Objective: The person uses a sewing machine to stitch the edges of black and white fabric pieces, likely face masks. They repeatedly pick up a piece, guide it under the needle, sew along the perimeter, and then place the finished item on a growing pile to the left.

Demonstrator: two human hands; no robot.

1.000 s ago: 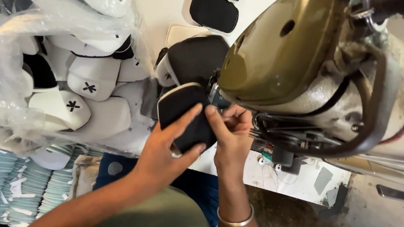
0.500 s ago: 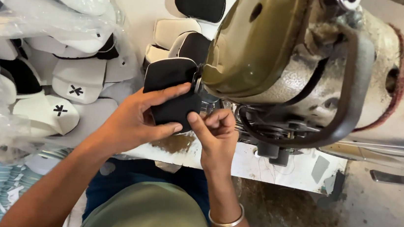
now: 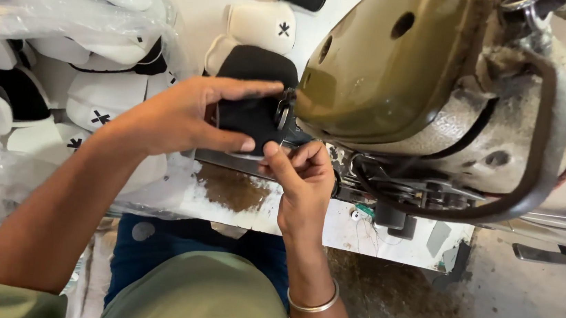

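Observation:
My left hand (image 3: 187,112) lies flat over a black padded fabric piece (image 3: 251,111), index finger stretched toward the needle area and thumb pinching the piece's near edge. My right hand (image 3: 303,178) grips the same piece's lower right edge with thumb and bent fingers, a metal bangle on that wrist. The piece sits under the presser foot (image 3: 282,110) of an olive-coloured sewing machine (image 3: 388,72). More of the black fabric shows beyond my left fingers.
White and black padded pieces (image 3: 261,25) lie stacked behind the needle. A clear plastic bag (image 3: 45,39) of similar white pieces fills the left. The worn white table edge (image 3: 359,232) runs below my hands; a dusty floor (image 3: 525,307) lies lower right.
The black piece has slid further under the machine head. My left hand flattened and stretched its index finger toward the needle; the view shifted slightly.

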